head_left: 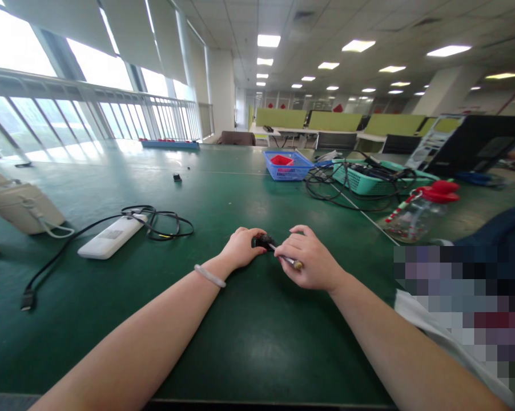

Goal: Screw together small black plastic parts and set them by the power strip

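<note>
My left hand [241,248], with a pale bracelet at the wrist, is closed around a small black part [264,241] held just above the green table [257,331]. The part's exact kind is too small to make out. In my right hand [311,260] is a slim metal tool, apparently a small screwdriver [290,261], with a yellowish rear end. Its thin tip points left and reaches the black part; whether the two touch I cannot tell. My curled fingers cover some of the tool.
To the left lie a white power bank [112,237], a black cable [58,262] and a beige case [24,205]. A small black piece [177,178], a blue basket [298,173] and a green basket [351,178] with cables stand farther back. A red-lidded bottle [415,217] is at right.
</note>
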A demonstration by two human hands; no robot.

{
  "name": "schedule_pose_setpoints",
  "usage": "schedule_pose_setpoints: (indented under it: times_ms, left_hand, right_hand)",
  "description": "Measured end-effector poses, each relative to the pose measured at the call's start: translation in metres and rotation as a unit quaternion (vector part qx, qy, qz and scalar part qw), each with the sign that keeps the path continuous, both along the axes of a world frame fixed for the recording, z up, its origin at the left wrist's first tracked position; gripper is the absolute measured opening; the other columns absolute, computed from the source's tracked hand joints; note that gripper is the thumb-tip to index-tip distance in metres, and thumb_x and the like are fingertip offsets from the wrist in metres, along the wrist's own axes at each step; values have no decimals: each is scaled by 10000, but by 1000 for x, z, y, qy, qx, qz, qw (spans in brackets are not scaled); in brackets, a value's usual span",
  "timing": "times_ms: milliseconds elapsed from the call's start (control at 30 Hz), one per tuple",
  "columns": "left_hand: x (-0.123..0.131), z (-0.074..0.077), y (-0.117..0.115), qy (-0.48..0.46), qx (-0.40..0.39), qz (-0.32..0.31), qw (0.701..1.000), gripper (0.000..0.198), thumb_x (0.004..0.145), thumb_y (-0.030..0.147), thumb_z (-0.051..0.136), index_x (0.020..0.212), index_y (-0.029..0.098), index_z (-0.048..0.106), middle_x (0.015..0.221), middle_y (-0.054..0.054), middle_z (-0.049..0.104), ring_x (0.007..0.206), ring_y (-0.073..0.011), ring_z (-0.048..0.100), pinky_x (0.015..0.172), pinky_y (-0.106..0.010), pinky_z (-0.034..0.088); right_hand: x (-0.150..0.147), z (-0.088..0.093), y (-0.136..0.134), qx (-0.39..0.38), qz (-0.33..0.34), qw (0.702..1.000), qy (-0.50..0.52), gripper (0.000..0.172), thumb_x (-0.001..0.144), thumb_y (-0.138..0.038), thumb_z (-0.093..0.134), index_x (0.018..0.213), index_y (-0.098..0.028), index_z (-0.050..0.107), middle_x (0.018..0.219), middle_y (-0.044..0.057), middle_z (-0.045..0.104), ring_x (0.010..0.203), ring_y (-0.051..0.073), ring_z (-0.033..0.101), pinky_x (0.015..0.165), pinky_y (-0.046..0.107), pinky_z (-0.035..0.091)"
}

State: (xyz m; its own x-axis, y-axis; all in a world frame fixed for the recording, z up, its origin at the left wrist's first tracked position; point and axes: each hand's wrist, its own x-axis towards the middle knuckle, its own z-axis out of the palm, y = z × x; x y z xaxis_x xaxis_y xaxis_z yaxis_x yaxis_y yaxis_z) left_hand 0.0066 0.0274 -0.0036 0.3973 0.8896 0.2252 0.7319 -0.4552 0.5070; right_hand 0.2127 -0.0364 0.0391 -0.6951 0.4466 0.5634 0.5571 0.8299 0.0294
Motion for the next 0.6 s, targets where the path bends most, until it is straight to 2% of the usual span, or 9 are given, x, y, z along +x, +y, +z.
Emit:
schedule_pose_setpoints:
  times_ms: [300, 600]
  left_hand:
    - [-1, -1, 1, -2, 4, -4, 1000, 416, 759, 339, 704, 1167, 281, 648, 1132, -34, 698, 1120, -250, 561, 1018, -378, 444]
    - [-1, -3, 2, 4, 6, 2, 1000, 429, 760, 368, 704, 1177, 287, 649, 1124, -31, 699, 1117, -252, 561, 1009, -373, 449]
  right_hand:
    - [2, 0, 2, -16, -4, 1000, 23, 151, 741, -137, 564, 836, -229, 637, 775, 6, 667, 742, 173, 600, 975, 434, 357]
    - [6, -2, 4, -30, -11, 997, 71, 152, 739, -113, 564, 816, -227, 629, 779, -3, 664, 749, 164, 605, 970, 418, 366]
